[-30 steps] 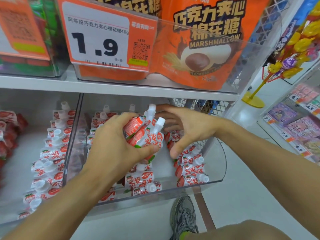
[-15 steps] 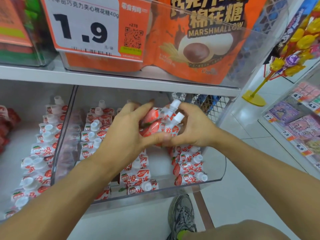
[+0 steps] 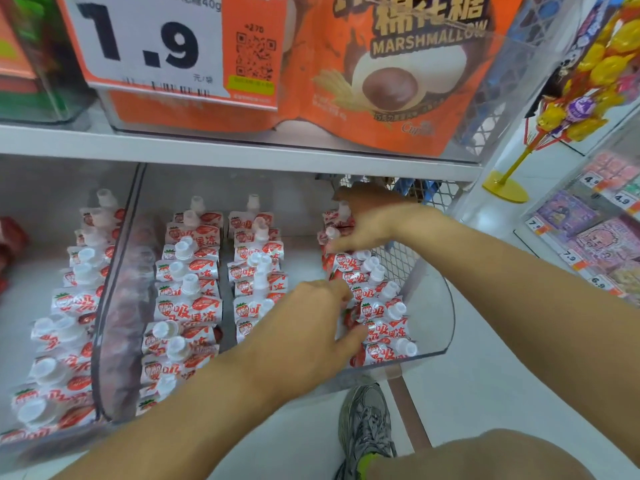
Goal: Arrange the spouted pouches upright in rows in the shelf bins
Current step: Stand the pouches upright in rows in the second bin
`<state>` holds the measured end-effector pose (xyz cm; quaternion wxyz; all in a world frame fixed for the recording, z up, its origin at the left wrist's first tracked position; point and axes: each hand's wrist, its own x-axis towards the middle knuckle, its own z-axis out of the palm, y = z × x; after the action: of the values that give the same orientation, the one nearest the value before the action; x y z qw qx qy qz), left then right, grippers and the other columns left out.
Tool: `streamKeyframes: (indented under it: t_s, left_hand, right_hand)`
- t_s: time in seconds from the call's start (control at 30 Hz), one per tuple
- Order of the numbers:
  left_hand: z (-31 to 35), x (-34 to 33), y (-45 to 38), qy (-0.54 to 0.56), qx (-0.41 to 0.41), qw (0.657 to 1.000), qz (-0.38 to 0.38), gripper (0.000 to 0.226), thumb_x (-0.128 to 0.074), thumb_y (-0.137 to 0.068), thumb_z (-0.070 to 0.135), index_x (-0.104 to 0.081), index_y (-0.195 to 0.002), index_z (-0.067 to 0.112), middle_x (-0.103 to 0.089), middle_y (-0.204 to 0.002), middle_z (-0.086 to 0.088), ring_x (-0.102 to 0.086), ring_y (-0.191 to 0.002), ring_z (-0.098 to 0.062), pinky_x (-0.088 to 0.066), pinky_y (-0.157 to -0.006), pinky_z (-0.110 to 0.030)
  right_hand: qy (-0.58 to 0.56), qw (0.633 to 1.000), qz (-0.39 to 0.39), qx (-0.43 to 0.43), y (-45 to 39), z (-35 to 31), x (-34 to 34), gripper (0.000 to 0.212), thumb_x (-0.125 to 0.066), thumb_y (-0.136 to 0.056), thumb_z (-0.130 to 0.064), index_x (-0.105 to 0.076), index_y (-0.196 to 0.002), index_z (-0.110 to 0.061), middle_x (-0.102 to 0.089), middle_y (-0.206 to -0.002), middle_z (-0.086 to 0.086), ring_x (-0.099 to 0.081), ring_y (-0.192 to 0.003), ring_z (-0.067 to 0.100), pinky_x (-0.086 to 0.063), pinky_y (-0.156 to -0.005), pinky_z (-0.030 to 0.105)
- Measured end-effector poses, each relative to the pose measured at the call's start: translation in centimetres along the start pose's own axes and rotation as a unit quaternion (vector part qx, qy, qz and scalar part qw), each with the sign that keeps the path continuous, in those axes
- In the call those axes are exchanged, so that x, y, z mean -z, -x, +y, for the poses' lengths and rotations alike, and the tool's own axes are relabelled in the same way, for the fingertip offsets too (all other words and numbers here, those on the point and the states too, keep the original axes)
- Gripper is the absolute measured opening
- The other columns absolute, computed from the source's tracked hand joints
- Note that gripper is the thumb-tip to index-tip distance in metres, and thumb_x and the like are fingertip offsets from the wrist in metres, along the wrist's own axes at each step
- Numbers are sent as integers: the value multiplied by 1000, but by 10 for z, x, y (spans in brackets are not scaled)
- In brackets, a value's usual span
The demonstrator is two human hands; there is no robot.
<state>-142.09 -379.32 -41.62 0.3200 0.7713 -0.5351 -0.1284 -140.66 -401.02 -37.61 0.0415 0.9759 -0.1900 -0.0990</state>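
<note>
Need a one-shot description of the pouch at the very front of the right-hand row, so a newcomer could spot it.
Find the clear bin with the curved front, under the shelf with the orange marshmallow bags. Inside it stand three rows of strawberry pouches; take the right-hand row, between both hands. The front pouch is the nearest one, against the bin's front wall, with no pouch before it.

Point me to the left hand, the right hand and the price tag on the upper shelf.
left hand [image 3: 311, 327]: head view, back of the hand.
right hand [image 3: 375, 221]: head view, back of the hand.
price tag [image 3: 145, 43]: head view, white panel with the printed 1.9.
</note>
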Motion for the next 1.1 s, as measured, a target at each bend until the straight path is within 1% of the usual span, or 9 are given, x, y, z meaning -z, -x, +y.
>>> streamKeyframes:
  t_s: [0.2, 0.3, 0.37, 0.5, 0.63, 0.73, 0.9, 0.97, 1.1]
  left_hand:
    - [8, -33, -16, 68, 74, 988, -119, 64, -59, -79, 67, -43, -121, 22, -62, -110, 0, -60, -101, -20, -51, -83, -34]
    - [8, -36, -21, 100, 90, 981, -137, 64, -65, -76, 66, -37, -117, 26, -55, -89, 10, -55, -84, -13, -43, -65, -23]
    - [8, -33, -24, 118, 93, 980, -133, 64, -69, -74, 64, -37, -116, 29, -46, -82, 19, -50, -77, -6, -36, -60, -14]
    - [5, -25, -26, 137, 123, 972, -148, 58, -70, -76, 59, -43, -116, 28, -52, -92, 21, -59, -85, -4, -50, -79, -24]
    - [0, -4, -34, 92, 187, 973, -102, 61, -66, -81, 58, -45, -125, 20, -57, -113, 5, -60, -99, -15, -49, -85, -28]
    - [-5, 6, -51, 148, 237, 959, -48, 70, -68, -81, 55, -44, -131, 14, -57, -123, -4, -62, -106, -26, -51, -93, -38]
    - [-11, 1, -103, 223, 252, 942, 0, 42, -59, -91, 43, -55, -117, 10, -64, -120, -17, -60, -95, -26, -53, -92, -51]
    - [-18, -3, -121, 204, 247, 947, -5, 58, -57, -89, 50, -48, -134, 14, -59, -132, -13, -57, -109, -25, -49, -99, -48]
    - [-34, -10, -141, 69, 193, 978, -36, 51, -45, -100, 40, -40, -144, 16, -46, -146, -8, -46, -130, -28, -37, -106, -31]
  right_hand:
    - [-104, 994, 10, 13, -4, 0, 2, 44, -75, -85, -34, -59, -124, -21, -58, -112, -1, -57, -96, 18, -36, -74, 22]
    - [-87, 995, -42, 18, -9, -1, 2, 45, -70, -90, -29, -55, -132, -23, -54, -125, 0, -52, -94, 15, -39, -75, 21]
    - [-65, 995, -72, 22, -16, -6, 3, 46, -64, -92, -22, -51, -136, -23, -51, -133, 3, -59, -87, 17, -51, -62, 26]
    - [-43, 994, -94, 20, -17, -8, 3, 53, -60, -94, -19, -42, -144, -21, -55, -131, 8, -62, -89, 22, -55, -57, 26]
    - [-100, 995, -23, -3, 26, -5, 4, 80, -70, -87, -30, -24, -152, -19, -55, -129, 13, -59, -110, 30, -51, -87, 34]
    - [-147, 984, 59, -77, 72, 1, 3, 70, -75, -84, -33, -39, -140, -11, -57, -121, 13, -56, -100, 27, -44, -76, 30]
    - [-235, 961, -21, -146, 93, -14, -25, 52, -76, -85, -27, -48, -123, -8, -55, -108, 10, -57, -100, 28, -40, -71, 28]
    - [-230, 961, 31, -149, 96, -16, -36, 41, -71, -87, -14, -52, -122, -9, -58, -107, 13, -59, -100, 31, -40, -70, 27]
    - [-192, 971, 66, -126, 103, -20, -51, 29, -58, -94, -8, -55, -123, -7, -58, -109, 14, -57, -93, 31, -39, -70, 28]
